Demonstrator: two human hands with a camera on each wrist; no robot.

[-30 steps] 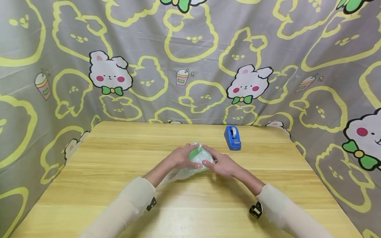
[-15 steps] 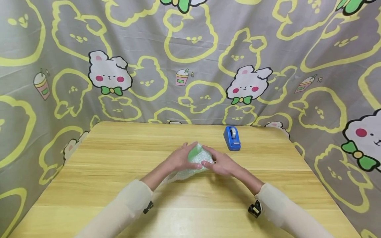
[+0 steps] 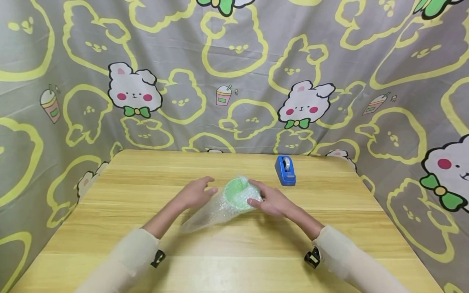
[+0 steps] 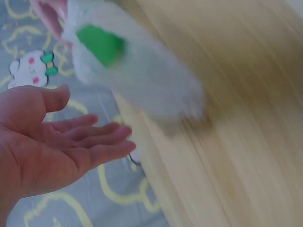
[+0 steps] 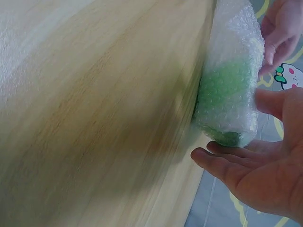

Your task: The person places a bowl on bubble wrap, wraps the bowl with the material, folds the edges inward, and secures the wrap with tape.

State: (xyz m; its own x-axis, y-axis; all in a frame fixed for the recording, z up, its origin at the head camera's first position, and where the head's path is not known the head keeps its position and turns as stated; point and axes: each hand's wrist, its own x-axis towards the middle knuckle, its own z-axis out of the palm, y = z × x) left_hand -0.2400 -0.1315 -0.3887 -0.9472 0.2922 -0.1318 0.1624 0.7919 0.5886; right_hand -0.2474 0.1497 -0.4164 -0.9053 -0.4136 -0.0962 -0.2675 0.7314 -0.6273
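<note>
A green object [image 3: 236, 193], its kind hidden by the wrapping, lies rolled in clear bubble wrap [image 3: 210, 213] at the middle of the table. A loose tail of the wrap trails toward the front left. At the bundle's right end, my right hand [image 3: 272, 200] holds it between thumb and fingers, as the right wrist view also shows with the hand [image 5: 265, 165] around the lower end. My left hand [image 3: 196, 193] is off the wrap, just to its left. In the left wrist view that hand [image 4: 61, 146] has its fingers extended and holds nothing.
A blue tape dispenser [image 3: 286, 171] with a roll of clear tape stands at the back right of the wooden table [image 3: 146, 175]. A grey patterned cloth [image 3: 183, 53] hangs behind the table and along both sides.
My left hand has let go of the bundle and moved left, uncovering more green and the wrap's tail. The right hand keeps its hold in nearly the same place.
</note>
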